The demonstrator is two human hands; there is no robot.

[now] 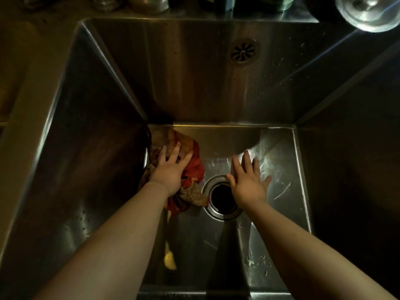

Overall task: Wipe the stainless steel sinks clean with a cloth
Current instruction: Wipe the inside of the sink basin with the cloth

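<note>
Ten fingers, all spread straight: my left hand [171,169] presses flat on the red-and-tan cloth [195,169], bunched in the far left corner of the sink [194,83] floor. My right hand [249,182] is splayed over the floor just right of the drain [223,199]. A yellow scrap [170,259] lies beside my left forearm.
</note>
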